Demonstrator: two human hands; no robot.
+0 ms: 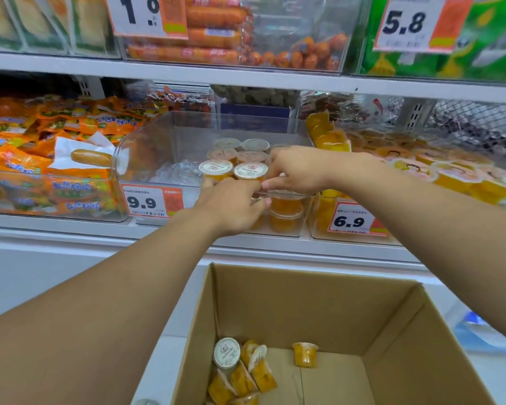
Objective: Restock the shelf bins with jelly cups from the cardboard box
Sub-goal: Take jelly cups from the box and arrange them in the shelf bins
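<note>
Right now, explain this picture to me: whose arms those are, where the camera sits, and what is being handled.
There is no machine here. The camera is worn on a person's head and looks down at their own bare arms. The left hand and right hand meet at the front of a clear shelf bin, setting jelly cups into rows; exactly which cup each grip holds is hidden. Below, an open cardboard box holds a few leftover cups. A price tag reads 9.9.

Bare forearms, no sleeves; hands (231, 204) ungloved.
</note>
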